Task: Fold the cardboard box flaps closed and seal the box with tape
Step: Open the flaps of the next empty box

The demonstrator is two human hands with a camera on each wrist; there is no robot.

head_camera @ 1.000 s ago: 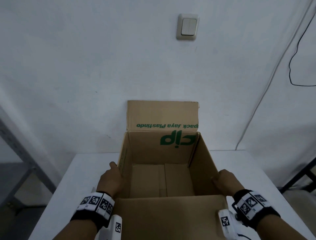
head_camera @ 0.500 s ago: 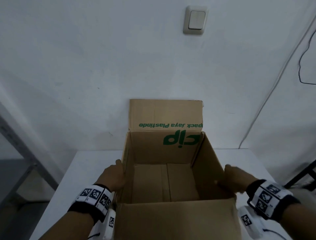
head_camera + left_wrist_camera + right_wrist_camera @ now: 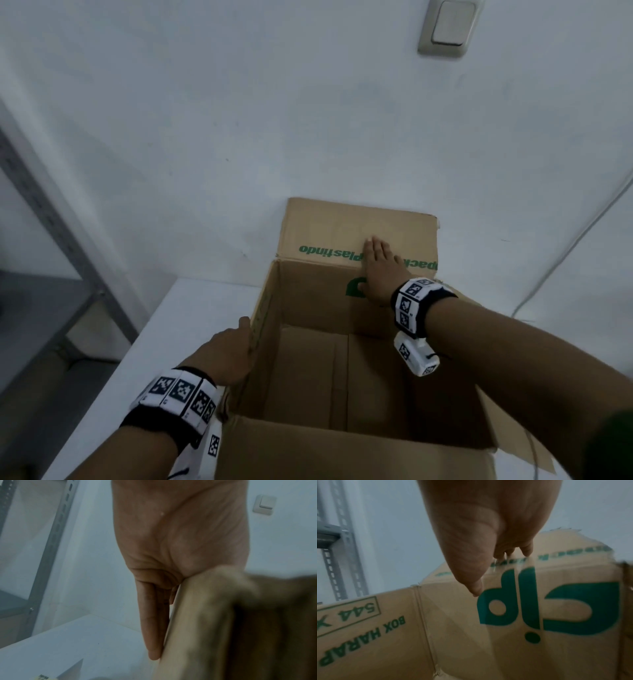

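Note:
An open cardboard box [image 3: 308, 370] with green print stands on the white table [image 3: 161, 346]. Its far flap [image 3: 329, 226] stands upright against the wall. My right hand [image 3: 381, 255] reaches across the opening and lies on the inner face of that flap with straight fingers. The right wrist view shows its fingertips [image 3: 526, 550] at the flap above the green logo [image 3: 556, 608]. My left hand [image 3: 234, 347] is at the box's left wall. In the left wrist view its fingers [image 3: 154, 626] lie straight and flat along the outside of the cardboard [image 3: 214, 628]. No tape is in view.
The white wall is right behind the box and carries a light switch [image 3: 447, 27]. A grey metal shelf frame [image 3: 51, 219] stands to the left of the table. A thin cable [image 3: 582, 233] runs down the wall on the right. The near flap [image 3: 342, 455] lies toward me.
My right hand has left the box's right wall and reached forward onto the far flap. My left hand has stayed at the left wall. The head view has swung left.

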